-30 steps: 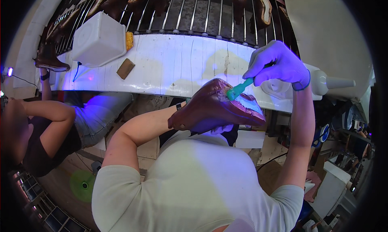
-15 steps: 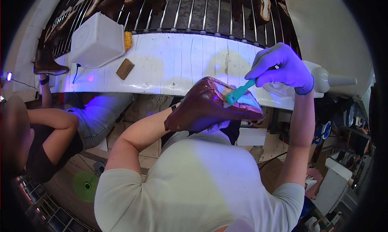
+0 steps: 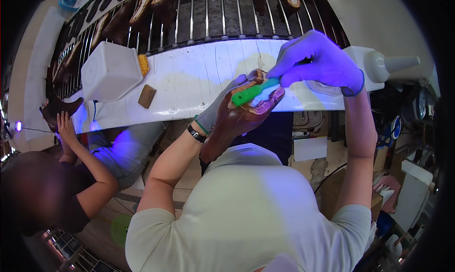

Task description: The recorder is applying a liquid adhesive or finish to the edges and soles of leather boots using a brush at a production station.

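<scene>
My left hand (image 3: 212, 114), in a pale glove, grips a dark brown leather boot (image 3: 230, 129) from its left side; most of the fingers are behind it. The boot is held bottom up, its shaft pointing down toward my body. Its soleless underside shows a tan rim and a whitish middle. Gloved too, my right hand (image 3: 318, 65) pinches a green brush (image 3: 247, 96) from above. The brush lies across the boot's underside, near the rim; its bristles are hidden.
A white table (image 3: 189, 82) carries a white square container (image 3: 110, 73), a yellow sponge (image 3: 143, 64), a brown block (image 3: 147, 96) and a white nozzled bottle (image 3: 379, 65). Beyond it, a roller rack (image 3: 208, 16) holds more boots. At left, a co-worker (image 3: 90, 186) handles another boot (image 3: 59, 110).
The boot has swung round, its shaft now pointing down toward me, and my left hand shows beside it. My right hand and brush have moved left and up. The co-worker has leaned forward.
</scene>
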Available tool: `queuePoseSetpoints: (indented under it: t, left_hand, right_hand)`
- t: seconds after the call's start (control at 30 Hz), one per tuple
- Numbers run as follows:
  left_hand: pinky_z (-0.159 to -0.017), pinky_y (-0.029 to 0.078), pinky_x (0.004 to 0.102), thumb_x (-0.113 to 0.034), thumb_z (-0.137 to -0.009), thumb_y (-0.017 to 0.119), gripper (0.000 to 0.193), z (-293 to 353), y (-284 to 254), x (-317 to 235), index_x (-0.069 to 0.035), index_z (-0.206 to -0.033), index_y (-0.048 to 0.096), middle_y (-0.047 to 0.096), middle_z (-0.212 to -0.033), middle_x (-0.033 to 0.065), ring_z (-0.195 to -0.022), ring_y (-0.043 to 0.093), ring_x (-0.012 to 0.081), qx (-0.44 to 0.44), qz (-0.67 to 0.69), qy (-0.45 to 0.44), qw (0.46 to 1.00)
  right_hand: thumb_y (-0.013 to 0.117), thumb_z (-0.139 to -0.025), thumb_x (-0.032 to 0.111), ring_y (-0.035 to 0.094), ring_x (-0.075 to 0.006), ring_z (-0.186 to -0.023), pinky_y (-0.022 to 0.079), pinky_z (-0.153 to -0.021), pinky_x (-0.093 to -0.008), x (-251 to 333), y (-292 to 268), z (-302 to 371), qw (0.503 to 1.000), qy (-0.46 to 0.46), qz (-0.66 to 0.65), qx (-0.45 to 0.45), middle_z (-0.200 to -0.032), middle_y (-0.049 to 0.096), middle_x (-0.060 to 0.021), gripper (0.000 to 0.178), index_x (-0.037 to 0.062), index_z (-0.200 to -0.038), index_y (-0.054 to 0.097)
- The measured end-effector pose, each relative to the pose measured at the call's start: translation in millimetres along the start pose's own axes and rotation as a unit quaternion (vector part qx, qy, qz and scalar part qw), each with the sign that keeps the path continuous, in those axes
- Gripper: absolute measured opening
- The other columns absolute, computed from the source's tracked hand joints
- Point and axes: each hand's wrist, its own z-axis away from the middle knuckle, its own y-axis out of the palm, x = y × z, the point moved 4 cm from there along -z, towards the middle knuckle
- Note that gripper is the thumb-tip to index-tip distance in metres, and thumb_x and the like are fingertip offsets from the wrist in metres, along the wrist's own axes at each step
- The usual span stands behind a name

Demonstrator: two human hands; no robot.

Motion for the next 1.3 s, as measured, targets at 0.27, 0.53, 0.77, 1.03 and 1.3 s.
queuePoseSetpoints:
  t: [0.27, 0.53, 0.77, 1.03, 1.3]
  left_hand:
    - [-0.092, 0.051, 0.0352, -0.045, -0.101, 0.048, 0.058, -15, -88, 52, -0.002, -0.141, 0.047, 0.064, -0.122, 0.0218, -0.106, 0.065, 0.0276, -0.152, 0.132, -0.233, 0.952]
    - [-0.106, 0.039, 0.0463, -0.047, -0.077, 0.075, 0.104, 8, -112, 34, 0.0, -0.153, 0.023, 0.045, -0.141, 0.0299, -0.13, 0.046, 0.0436, -0.075, -0.4, -0.122, 0.905]
    - [-0.112, 0.024, 0.0623, -0.035, -0.056, 0.088, 0.131, 49, -76, 37, -0.004, -0.156, 0.01, 0.02, -0.151, 0.0327, -0.139, 0.026, 0.0494, -0.02, -0.657, -0.121, 0.744]
    - [-0.105, 0.042, 0.0485, -0.021, -0.069, 0.078, 0.115, 36, -92, 24, -0.006, -0.156, 0.004, 0.042, -0.134, 0.0216, -0.121, 0.048, 0.0372, -0.143, -0.271, -0.13, 0.943]
    - [-0.062, 0.048, 0.0258, -0.015, -0.081, 0.068, 0.051, -45, -148, 29, -0.003, -0.127, 0.049, 0.057, -0.09, 0.0023, -0.07, 0.056, 0.0114, -0.227, 0.153, -0.06, 0.96]
  right_hand:
    - [0.076, -0.079, 0.011, 0.056, -0.0078, -0.063, 0.042, -0.058, -0.0242, -41, -24, 83, 0.987, 0.065, -0.019, -0.148, -0.072, 0.067, -0.0029, 0.02, 0.0017, -0.097, 0.078]
    - [0.066, -0.077, 0.012, 0.042, -0.0073, -0.05, 0.032, -0.047, -0.0208, -149, 59, 182, 0.836, 0.179, -0.355, -0.379, -0.073, 0.056, -0.0026, 0.017, 0.0062, -0.067, 0.053]
    - [0.065, -0.094, 0.023, 0.041, -0.0107, -0.049, 0.03, -0.047, -0.0266, -219, 131, 160, 0.729, -0.006, -0.576, -0.369, -0.065, 0.051, -0.0027, 0.024, -0.0007, -0.097, 0.065]
    - [0.061, -0.097, 0.02, 0.044, -0.0124, -0.05, 0.033, -0.047, -0.0272, -250, 125, 141, 0.683, -0.082, -0.643, -0.338, -0.075, 0.059, -0.0061, 0.028, -0.0028, -0.112, 0.063]
    - [0.062, -0.097, 0.022, 0.044, -0.0117, -0.05, 0.034, -0.047, -0.0269, -250, 125, 139, 0.692, -0.075, -0.647, -0.312, -0.084, 0.066, -0.0088, 0.03, -0.0028, -0.113, 0.062]
